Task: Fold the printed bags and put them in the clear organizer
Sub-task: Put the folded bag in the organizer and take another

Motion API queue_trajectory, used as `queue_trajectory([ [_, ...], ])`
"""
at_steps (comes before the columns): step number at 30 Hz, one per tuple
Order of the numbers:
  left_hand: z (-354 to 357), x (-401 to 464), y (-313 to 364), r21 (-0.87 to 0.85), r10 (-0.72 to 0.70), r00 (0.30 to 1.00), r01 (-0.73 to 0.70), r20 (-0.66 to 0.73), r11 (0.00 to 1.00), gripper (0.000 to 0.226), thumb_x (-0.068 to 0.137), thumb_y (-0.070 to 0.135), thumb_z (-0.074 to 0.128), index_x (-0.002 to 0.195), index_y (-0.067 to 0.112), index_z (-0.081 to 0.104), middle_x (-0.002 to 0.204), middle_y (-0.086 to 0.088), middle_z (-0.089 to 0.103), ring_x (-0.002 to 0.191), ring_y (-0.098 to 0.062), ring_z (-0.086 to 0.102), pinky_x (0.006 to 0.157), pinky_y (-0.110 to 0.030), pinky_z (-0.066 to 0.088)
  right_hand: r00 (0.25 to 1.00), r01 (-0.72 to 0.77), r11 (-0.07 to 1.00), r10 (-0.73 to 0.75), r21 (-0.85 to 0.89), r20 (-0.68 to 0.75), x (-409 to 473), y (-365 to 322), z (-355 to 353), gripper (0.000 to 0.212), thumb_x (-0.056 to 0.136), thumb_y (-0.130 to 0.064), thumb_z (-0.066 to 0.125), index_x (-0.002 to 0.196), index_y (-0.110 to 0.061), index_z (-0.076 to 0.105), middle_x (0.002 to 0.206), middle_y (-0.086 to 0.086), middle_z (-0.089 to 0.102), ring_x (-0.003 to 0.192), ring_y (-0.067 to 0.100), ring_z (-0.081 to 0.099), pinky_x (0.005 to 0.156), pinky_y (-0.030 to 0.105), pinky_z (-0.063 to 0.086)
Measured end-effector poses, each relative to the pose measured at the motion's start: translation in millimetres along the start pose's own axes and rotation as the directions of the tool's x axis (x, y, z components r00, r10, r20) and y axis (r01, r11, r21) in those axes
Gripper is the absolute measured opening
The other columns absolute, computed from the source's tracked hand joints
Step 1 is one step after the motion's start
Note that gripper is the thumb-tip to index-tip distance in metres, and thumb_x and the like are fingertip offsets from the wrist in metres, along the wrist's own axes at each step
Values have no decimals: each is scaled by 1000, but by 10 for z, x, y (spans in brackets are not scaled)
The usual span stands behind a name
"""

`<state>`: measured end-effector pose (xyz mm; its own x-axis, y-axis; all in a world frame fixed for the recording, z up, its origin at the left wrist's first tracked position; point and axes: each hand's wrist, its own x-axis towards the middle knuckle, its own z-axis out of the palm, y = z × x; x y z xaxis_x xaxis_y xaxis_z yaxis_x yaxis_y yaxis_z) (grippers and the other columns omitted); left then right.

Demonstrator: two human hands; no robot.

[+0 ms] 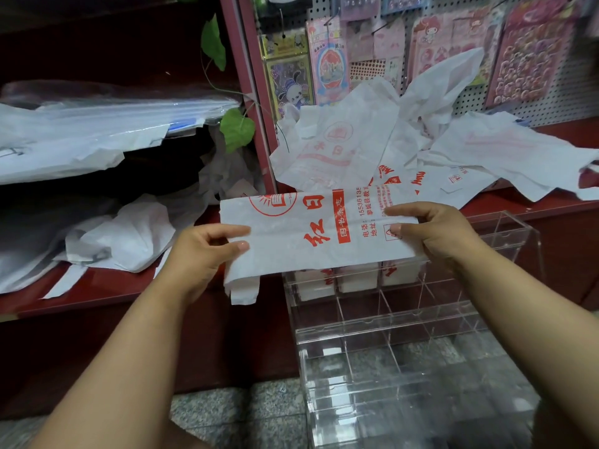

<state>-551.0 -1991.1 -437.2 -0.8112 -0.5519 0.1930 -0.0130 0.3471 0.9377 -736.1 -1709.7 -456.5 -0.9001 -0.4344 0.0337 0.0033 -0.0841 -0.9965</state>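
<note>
A: Head view. Largest first: what stands before you?

B: The red shelf (97, 286) runs across the scene, with a pegboard (551, 102) of sticker packs behind it. On the shelf lies a loose pile of unfolded bags (340, 147), waiting their turn within my reach.

A: And the clear organizer (389, 319)?

B: It stands on the floor against the shelf front, directly below my hands, so a finished bag need only drop a short way. Its rear compartments already hold folded bags (356, 280), upright; the nearer compartments appear vacant.

A: The bag in work?

B: I hold the printed bag (311, 231) in the air above the organizer, already reduced to a long band, its handles hanging at the left end.

A: Your hands?

B: My left hand (201, 254) pinches the left end between thumb and curled fingers; my right hand (434, 231) pinches the right end likewise. The two grips keep the band taut and flat, which I judge prepares the next fold.
</note>
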Motion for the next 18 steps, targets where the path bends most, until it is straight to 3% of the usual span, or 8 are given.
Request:
queue_trajectory([
  [3, -38, 21, -26, 4, -54, 998, 54, 16, 999, 33, 73, 1, 80, 91, 28, 79, 90, -10, 65, 83, -22, 63, 90, -48, 53, 1000, 16, 999, -16, -32, -9, -18, -17, -6, 32, 80, 9, 67, 106, -8, 71, 110, 2, 66, 94, 15, 68, 65, 17, 56],
  [4, -44, 29, -28, 13, -64, 998, 64, 8, 998, 35, 71, 2, 81, 91, 31, 79, 91, -13, 62, 84, -25, 61, 91, -52, 52, 1000, 22, 999, -22, -25, -11, -16, -14, -11, 33, 79, 10, 67, 107, -8, 70, 110, 2, 67, 94, 14, 67, 67, 17, 57],
  [6, -47, 33, -23, 38, -60, 998, 61, -22, 997, 33, 71, 4, 82, 92, 30, 79, 79, -5, 59, 76, -24, 57, 77, -45, 55, 999, 45, 998, -45, -41, -16, -7, -4, -26, 35, 77, 9, 69, 106, -10, 71, 112, 2, 68, 96, 14, 68, 73, 19, 58],
  [8, -44, 27, -13, 71, -49, 997, 53, -58, 996, 32, 71, 7, 83, 94, 30, 78, 63, 9, 50, 67, -18, 49, 61, -30, 46, 997, 77, 991, -79, -110, -16, 4, 1, -44, 36, 76, 6, 72, 105, -14, 71, 113, 1, 68, 99, 14, 68, 81, 23, 57],
  [11, -37, 24, -6, 77, -31, 996, 38, -89, 996, 29, 71, 9, 84, 90, 31, 78, 61, 11, 47, 64, -16, 45, 64, -29, 41, 991, 132, 969, -135, -207, 2, 14, -11, -57, 38, 76, 3, 74, 107, -18, 70, 115, 1, 67, 105, 13, 65, 90, 26, 54],
  [13, -25, 15, 7, 56, -22, 995, 28, -100, 998, 27, 72, 9, 84, 88, 29, 77, 70, 2, 53, 69, -18, 50, 71, -33, 45, 984, 173, 943, -178, -285, 9, 23, -13, -63, 36, 76, -2, 75, 108, -18, 71, 112, -1, 67, 106, 13, 63, 96, 28, 51],
  [15, -18, -1, 21, 83, -1, 994, 10, -112, 997, 22, 74, 11, 83, 86, 28, 77, 76, -3, 57, 74, -17, 54, 77, -31, 48, 969, 221, 879, -246, -423, -4, 40, -7, -66, 27, 79, -9, 76, 104, -18, 72, 103, -1, 68, 100, 14, 63, 92, 28, 51],
  [18, -8, -2, 37, 198, 30, 995, -10, -97, 980, 10, 80, 15, 78, 79, 25, 75, 76, 0, 66, 72, -17, 61, 69, -31, 51, 921, 296, 714, -389, -634, -8, 72, 3, -59, 7, 82, -18, 74, 87, -20, 68, 93, -1, 57, 87, 18, 56, 75, 27, 44],
])
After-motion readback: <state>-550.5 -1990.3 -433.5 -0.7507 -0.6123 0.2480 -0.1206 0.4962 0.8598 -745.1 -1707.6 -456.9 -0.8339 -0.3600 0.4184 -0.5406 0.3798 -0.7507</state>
